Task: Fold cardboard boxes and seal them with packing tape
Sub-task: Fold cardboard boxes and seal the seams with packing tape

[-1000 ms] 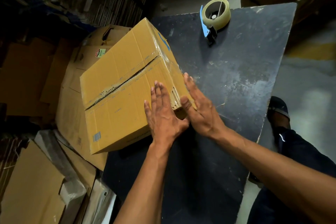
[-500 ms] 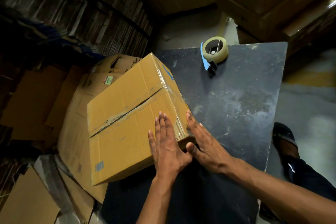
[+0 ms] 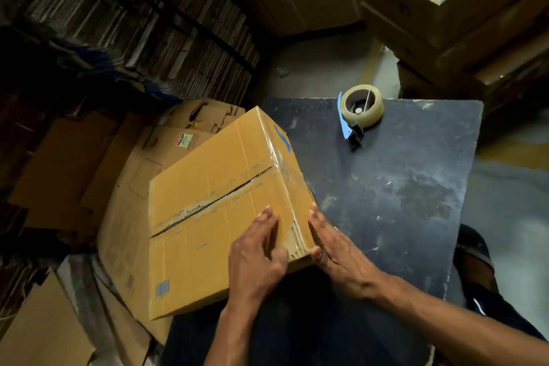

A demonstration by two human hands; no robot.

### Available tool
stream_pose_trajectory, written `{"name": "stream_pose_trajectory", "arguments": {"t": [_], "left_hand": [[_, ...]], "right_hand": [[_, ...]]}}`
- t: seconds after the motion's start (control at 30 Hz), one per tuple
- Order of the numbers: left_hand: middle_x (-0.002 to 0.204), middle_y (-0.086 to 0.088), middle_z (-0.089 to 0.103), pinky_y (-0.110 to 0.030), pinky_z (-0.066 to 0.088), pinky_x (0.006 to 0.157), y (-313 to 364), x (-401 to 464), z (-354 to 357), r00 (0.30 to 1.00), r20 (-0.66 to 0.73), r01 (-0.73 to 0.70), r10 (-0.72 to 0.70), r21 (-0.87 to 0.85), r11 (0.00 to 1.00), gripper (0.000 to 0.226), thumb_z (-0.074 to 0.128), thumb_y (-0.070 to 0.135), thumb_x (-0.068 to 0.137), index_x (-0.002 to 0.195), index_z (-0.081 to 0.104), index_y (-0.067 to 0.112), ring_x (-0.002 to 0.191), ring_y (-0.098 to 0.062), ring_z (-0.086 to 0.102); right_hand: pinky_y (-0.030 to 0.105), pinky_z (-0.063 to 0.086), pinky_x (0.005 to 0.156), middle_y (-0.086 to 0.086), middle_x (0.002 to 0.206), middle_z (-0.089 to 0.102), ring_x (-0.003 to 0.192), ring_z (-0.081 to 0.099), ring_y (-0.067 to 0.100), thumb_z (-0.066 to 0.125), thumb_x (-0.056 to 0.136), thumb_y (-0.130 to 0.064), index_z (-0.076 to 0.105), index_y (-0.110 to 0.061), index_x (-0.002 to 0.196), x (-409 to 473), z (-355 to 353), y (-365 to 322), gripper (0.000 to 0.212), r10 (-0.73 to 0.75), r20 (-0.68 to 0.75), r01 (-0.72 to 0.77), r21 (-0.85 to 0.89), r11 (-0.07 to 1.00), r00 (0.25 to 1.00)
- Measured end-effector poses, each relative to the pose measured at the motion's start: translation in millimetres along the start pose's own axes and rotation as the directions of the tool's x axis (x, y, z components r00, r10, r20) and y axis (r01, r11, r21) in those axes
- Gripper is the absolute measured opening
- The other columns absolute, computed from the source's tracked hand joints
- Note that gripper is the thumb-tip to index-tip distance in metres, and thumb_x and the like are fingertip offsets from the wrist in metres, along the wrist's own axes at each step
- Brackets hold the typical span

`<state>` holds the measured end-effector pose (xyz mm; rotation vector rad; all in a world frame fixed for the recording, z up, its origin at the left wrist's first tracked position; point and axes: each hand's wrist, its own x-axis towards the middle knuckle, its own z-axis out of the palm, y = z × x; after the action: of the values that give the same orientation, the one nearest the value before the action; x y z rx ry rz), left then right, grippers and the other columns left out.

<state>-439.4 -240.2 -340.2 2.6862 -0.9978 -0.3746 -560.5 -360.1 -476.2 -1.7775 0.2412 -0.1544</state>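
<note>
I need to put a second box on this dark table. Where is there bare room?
The widest bare patch of the dark scuffed table lies between the yellow cardboard box, the tape dispenser with its clear roll and the table's right edge. The near left is crowded: left hand and right hand press the box's corner.

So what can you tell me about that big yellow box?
The box is yellowish-brown cardboard, folded shut, with its two top flaps meeting in a dark seam that has torn, scuffed paper along it. Clear tape shines over its right edge, near a blue mark. It sits tilted at the left edge of the dark table, partly hanging over flat cardboard on the floor. The left hand lies flat on top near one corner, and the right hand presses the side there.
</note>
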Motion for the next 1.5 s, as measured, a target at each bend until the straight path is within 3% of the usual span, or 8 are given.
{"name": "stream_pose_trajectory", "arguments": {"t": [0.1,0.3,0.5,0.77,0.9,1.17,1.37,1.5], "left_hand": [[0.141,0.005,0.063,-0.032,0.05,0.108,11.5,25.5,-0.4,0.979,-0.202,0.018,-0.04,-0.108,0.994,0.057,0.051,0.03,0.085,0.139,0.065,0.02,0.125,-0.006,0.058],[0.163,0.001,0.038,-0.043,0.032,0.123,4.2,83.7,29.1,0.925,-0.374,0.017,-0.069,-0.14,0.99,0.06,0.038,0.039,0.096,0.151,0.052,0.019,0.152,-0.01,0.03],[0.169,0.013,0.019,-0.042,0.002,0.129,-3.2,97.8,43.0,0.962,-0.251,0.1,-0.109,-0.047,0.994,0.066,0.019,0.059,0.101,0.16,0.027,0.033,0.157,0.0,0.005],[0.169,0.016,0.014,-0.04,-0.002,0.13,7.3,96.5,43.1,0.96,-0.229,0.161,-0.163,-0.029,0.987,0.064,0.017,0.056,0.104,0.163,0.02,0.031,0.156,0.003,0.003],[0.169,0.016,0.008,-0.039,-0.003,0.13,6.1,98.4,41.8,0.966,-0.186,0.184,-0.181,0.003,0.983,0.066,0.012,0.058,0.104,0.163,0.013,0.03,0.155,0.004,-0.002],[0.171,0.012,-0.003,-0.038,-0.004,0.129,-17.9,101.8,50.8,0.986,-0.102,0.145,-0.13,0.154,0.977,0.062,0.022,0.046,0.109,0.165,0.007,0.025,0.157,-0.003,-0.008],[0.172,0.008,0.002,-0.034,-0.004,0.129,-14.0,102.4,51.0,0.983,-0.136,0.133,-0.122,0.077,0.988,0.072,0.006,0.063,0.105,0.164,0.01,0.022,0.158,-0.004,-0.003],[0.171,0.008,0.007,-0.041,0.003,0.13,-1.7,101.2,45.1,0.973,-0.148,0.183,-0.177,0.027,0.983,0.067,0.008,0.06,0.105,0.163,0.014,0.025,0.158,-0.003,0.001]], "right_hand": [[0.055,0.013,0.128,-0.009,0.171,-0.018,0.158,-0.008,0.009,0.007,0.089,-0.087,-0.013,-0.021,0.163,21.0,-9.5,-27.2,0.101,-0.12,-0.163,0.13,0.054,0.99,0.979],[0.058,0.007,0.127,-0.006,0.171,-0.019,0.158,-0.011,0.013,0.006,0.091,-0.084,-0.006,-0.016,0.164,60.3,-6.4,-57.2,0.101,-0.178,-0.118,0.184,0.046,0.982,0.977],[0.055,0.003,0.128,-0.009,0.171,-0.019,0.158,-0.012,0.015,0.012,0.091,-0.083,-0.01,-0.018,0.163,62.0,-16.5,-49.5,0.101,-0.189,-0.028,0.191,0.114,0.975,0.982],[0.056,0.001,0.127,-0.004,0.169,-0.027,0.157,-0.017,0.016,0.019,0.093,-0.08,-0.02,-0.017,0.161,63.5,-31.3,-33.4,0.1,-0.171,0.117,0.171,0.007,0.985,0.978],[0.053,-0.002,0.128,-0.01,0.163,-0.037,0.153,-0.026,0.005,0.004,0.081,-0.094,-0.029,-0.019,0.157,57.2,-37.8,3.4,0.112,0.001,0.24,0.024,-0.101,0.995,0.971],[0.045,-0.01,0.127,-0.009,0.167,-0.029,0.155,-0.021,0.009,-0.003,0.089,-0.083,-0.021,-0.022,0.16,135.2,-37.8,-45.9,0.096,-0.113,0.022,0.11,0.126,0.986,0.993],[0.044,-0.007,0.127,-0.008,0.17,-0.022,0.157,-0.015,0.011,0.0,0.091,-0.081,-0.015,-0.022,0.162,144.0,-22.4,-33.9,0.093,-0.109,-0.046,0.115,0.153,0.981,0.993],[0.047,-0.004,0.129,-0.006,0.169,-0.024,0.155,-0.018,0.004,-0.001,0.088,-0.086,-0.015,-0.022,0.161,143.7,-20.5,-30.6,0.098,0.033,-0.059,-0.019,0.219,0.976,0.998]]}}
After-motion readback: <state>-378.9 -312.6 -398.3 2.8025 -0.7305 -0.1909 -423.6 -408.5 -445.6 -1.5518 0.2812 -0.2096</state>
